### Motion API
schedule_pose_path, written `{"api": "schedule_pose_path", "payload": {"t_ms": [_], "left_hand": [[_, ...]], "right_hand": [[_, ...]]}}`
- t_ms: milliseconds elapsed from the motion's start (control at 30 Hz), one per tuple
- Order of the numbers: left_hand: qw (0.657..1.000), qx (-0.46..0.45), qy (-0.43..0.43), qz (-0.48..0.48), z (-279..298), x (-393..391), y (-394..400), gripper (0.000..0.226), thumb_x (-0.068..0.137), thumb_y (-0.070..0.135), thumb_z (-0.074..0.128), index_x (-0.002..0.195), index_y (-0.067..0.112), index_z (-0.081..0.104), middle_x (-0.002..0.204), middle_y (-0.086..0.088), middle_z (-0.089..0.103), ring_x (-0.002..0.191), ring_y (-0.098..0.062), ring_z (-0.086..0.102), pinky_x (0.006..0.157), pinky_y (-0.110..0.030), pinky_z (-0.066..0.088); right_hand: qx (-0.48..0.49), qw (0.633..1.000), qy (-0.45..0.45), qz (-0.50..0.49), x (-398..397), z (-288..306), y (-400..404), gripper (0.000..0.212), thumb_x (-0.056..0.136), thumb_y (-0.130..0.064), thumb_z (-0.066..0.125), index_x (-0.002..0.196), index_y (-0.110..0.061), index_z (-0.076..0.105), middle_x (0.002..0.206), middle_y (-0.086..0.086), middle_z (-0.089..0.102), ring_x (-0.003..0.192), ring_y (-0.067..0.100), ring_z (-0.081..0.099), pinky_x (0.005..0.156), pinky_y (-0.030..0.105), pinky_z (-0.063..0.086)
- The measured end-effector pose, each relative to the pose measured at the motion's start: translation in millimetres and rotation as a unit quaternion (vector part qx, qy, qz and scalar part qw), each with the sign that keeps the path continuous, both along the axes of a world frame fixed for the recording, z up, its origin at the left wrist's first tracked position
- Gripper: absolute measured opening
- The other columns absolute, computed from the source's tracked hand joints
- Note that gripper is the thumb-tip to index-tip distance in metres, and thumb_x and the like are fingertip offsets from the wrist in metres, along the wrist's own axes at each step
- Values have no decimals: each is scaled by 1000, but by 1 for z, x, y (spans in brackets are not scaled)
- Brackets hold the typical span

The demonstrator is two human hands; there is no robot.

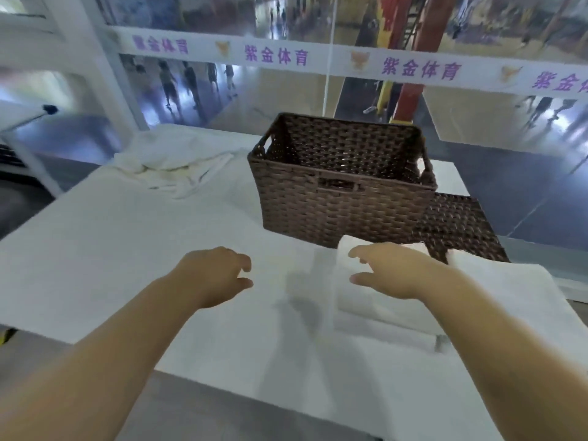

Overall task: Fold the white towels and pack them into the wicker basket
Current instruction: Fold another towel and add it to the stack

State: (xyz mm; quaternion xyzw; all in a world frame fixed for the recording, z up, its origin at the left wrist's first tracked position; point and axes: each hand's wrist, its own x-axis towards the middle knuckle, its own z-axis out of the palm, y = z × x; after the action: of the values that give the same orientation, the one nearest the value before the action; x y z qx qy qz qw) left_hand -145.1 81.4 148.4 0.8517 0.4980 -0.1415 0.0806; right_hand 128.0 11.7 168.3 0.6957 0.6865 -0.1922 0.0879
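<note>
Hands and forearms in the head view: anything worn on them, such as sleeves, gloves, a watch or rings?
Nothing worn shows. The left hand and the right hand are both bare, without gloves, and no rings or markings can be made out. Both forearms are uncovered up to the frame edge: no sleeve cuff, watch, wristband or cable is visible on either.

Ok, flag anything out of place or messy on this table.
Two things: a crumpled pile of white towels lies unfolded at the far left, and the basket lid lies flat beside the wicker basket, partly under a folded towel. Nothing looks spilled or damaged.
</note>
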Motion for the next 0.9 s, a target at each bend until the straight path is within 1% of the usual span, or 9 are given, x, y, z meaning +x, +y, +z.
{"api": "schedule_pose_path", "payload": {"t_ms": [100, 233, 400, 533, 700, 800, 900], "left_hand": [[999, -5, 11, 42, -3, -48, 15, 37, 94, 53, 42, 126, 36, 48, 124, 10, 55, 115, -14, 52, 92, -32, 44], [996, -8, 7, 87, -9, -94, 45, 36, 93, 53, 43, 124, 37, 49, 121, 12, 56, 114, -12, 52, 92, -29, 43], [989, -8, -6, 148, -19, -136, 95, 35, 93, 52, 45, 123, 37, 51, 120, 14, 58, 110, -11, 54, 91, -27, 44], [981, -25, 12, 193, -30, -168, 139, 35, 93, 52, 45, 124, 37, 51, 119, 14, 59, 109, -12, 55, 89, -27, 44], [974, -37, 9, 223, -47, -197, 186, 34, 93, 51, 46, 122, 36, 53, 118, 13, 60, 107, -13, 57, 88, -28, 45], [973, -62, 2, 221, -64, -209, 216, 33, 92, 51, 47, 120, 36, 54, 114, 14, 61, 104, -13, 58, 86, -27, 44], [975, -81, -2, 206, -81, -221, 251, 32, 92, 51, 48, 118, 34, 55, 112, 13, 62, 103, -13, 58, 81, -26, 42]], "right_hand": [[-4, 999, 4, 38, -45, -5, 30, 57, 94, -47, 51, 145, -29, 33, 145, -2, 44, 128, 19, 45, 104, 36, 40], [-16, 996, -1, 85, -88, -15, 81, 57, 94, -48, 49, 144, -30, 33, 144, -2, 44, 128, 20, 45, 103, 36, 41], [-32, 991, 4, 129, -126, -34, 166, 57, 94, -48, 48, 145, -29, 31, 144, -1, 43, 129, 20, 44, 104, 36, 39], [-52, 986, 1, 157, -157, -50, 237, 56, 96, -47, 46, 146, -26, 29, 142, 1, 44, 128, 21, 44, 100, 34, 40], [-88, 982, 22, 166, -186, -72, 295, 56, 96, -47, 46, 146, -27, 29, 142, 1, 44, 127, 21, 45, 99, 33, 40], [-113, 980, 31, 160, -198, -84, 321, 55, 95, -49, 47, 144, -29, 31, 141, -1, 45, 124, 21, 47, 98, 33, 41], [-125, 982, 39, 133, -209, -94, 352, 55, 94, -50, 49, 143, -30, 34, 140, -1, 46, 123, 20, 48, 97, 32, 40]]}}
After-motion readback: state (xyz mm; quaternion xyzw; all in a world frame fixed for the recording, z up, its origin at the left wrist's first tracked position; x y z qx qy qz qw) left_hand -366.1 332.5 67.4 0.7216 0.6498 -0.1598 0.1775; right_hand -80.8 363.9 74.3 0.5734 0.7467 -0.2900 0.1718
